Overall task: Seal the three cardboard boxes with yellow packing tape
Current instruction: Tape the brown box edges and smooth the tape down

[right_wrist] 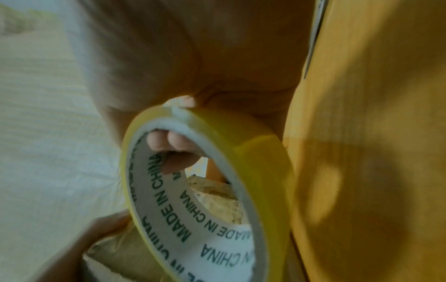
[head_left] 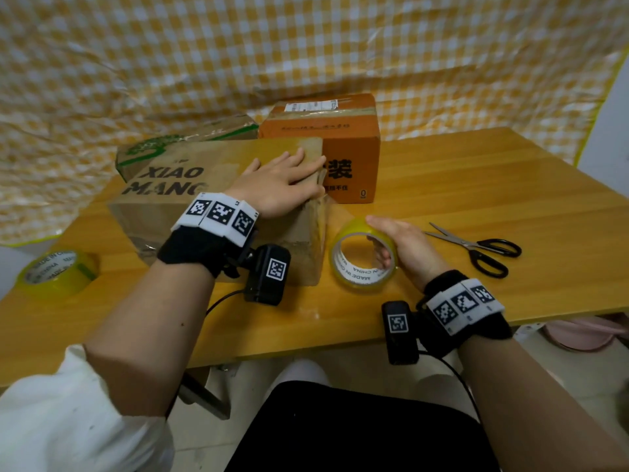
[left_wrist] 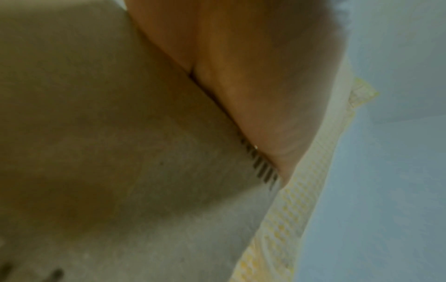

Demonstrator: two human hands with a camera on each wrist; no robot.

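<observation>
A brown cardboard box printed "XIAO MANG" lies at the near left of the wooden table, and the left hand is pressed flat on its top at the right end, fingers straight and close together. Just to the right of the box, a roll of yellow packing tape with a white printed core is stood on edge and held by the right hand; in the right wrist view its fingers are curled through the core while the thumb is clamped on the outer rim. An orange cardboard box with black characters and a brown cardboard box with green print are set behind, on the far side.

Whether a strip already runs from roll to box cannot be told. If the roll is pulled away while the flat hand only rests lightly, the box could be dragged to the right or its flap lifted. A strip drawn out slack could be folded onto itself. The black-handled scissors lie to the right of the roll, near the right hand, and could be knocked by that hand. A second yellow tape roll lies flat at the near left edge.
</observation>
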